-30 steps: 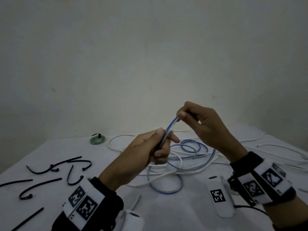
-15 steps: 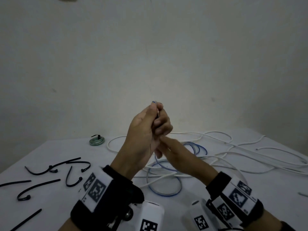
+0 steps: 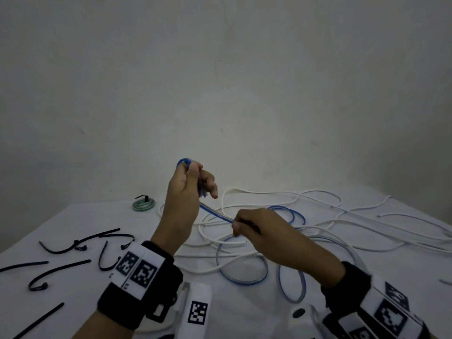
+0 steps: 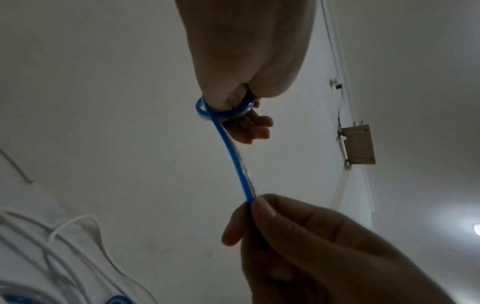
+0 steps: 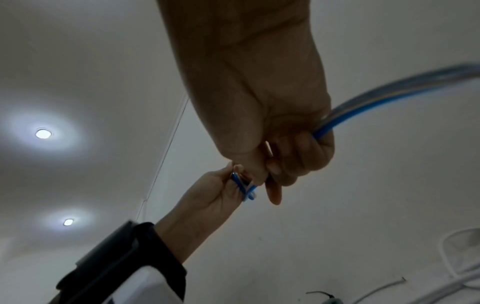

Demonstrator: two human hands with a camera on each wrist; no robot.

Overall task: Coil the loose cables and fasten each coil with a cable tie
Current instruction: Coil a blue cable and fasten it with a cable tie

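Note:
My left hand is raised above the table and grips a small loop of the blue cable wound round its fingers; the loop shows plainly in the left wrist view. A taut stretch runs down and to the right into my right hand, which pinches the blue cable between thumb and fingers. The rest of the blue cable lies in loose loops on the white table. White cables sprawl across the table's middle and right.
Several black cable ties lie loose at the left of the table. A small green coil, fastened with a black tie, sits at the back left. A plain wall rises close behind the table.
My right hand has drawn away from the left, down and to the right, pulling a stretch of blue cable taut. A loop now sits round my left hand's fingers.

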